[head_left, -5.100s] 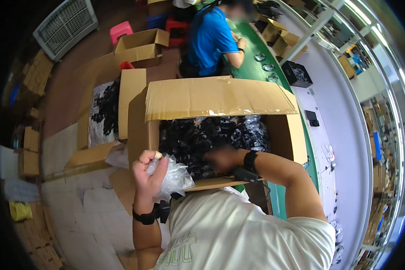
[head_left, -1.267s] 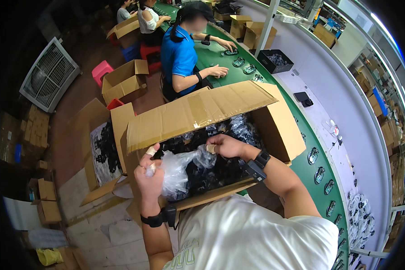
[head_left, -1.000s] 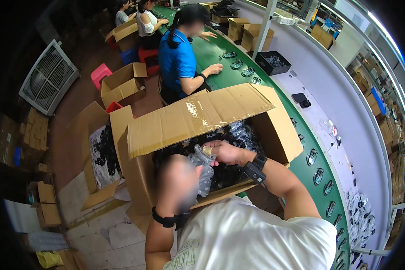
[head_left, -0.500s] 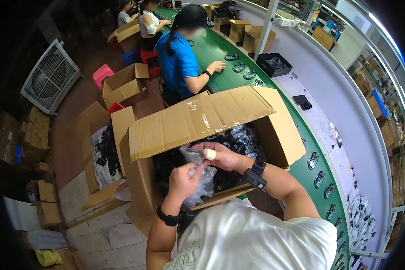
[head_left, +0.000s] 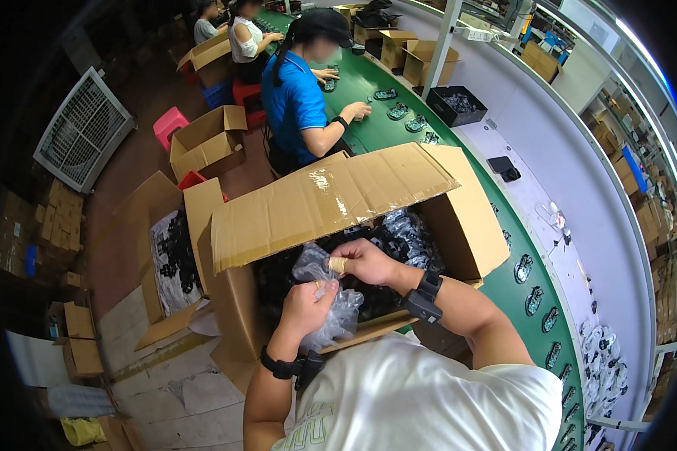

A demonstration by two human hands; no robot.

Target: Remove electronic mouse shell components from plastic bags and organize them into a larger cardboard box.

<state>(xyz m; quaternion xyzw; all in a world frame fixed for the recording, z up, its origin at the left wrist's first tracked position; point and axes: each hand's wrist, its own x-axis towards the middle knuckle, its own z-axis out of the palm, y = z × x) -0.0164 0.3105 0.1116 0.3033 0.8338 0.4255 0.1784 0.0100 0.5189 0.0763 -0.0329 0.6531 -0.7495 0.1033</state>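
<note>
Over an open cardboard box (head_left: 331, 203), my two hands grip a clear, crumpled plastic bag (head_left: 337, 322). My left hand (head_left: 305, 307), wearing a ring, pinches it from the near side. Just above and to the right, my right hand (head_left: 367, 263) is closed on the bag's upper part; a pale wrap (head_left: 338, 264) covers one of its digits. What the bag contains, if anything, I cannot make out. Beneath the hands lie black parts (head_left: 376, 297), and clear-bagged pieces (head_left: 408, 233) sit toward the box's right side.
A green conveyor (head_left: 504, 218) carrying small circuit-board assemblies (head_left: 534, 301) curves along the right. A co-worker in a blue shirt (head_left: 297, 98) sits beyond the box. Another open carton (head_left: 158, 301) with black parts stands at left. A black bin (head_left: 456, 105) rests beside the conveyor.
The bag's upper part is spread wider, and my right hand has shifted slightly left. The co-worker in blue now has a second hand showing on a board at the conveyor.
</note>
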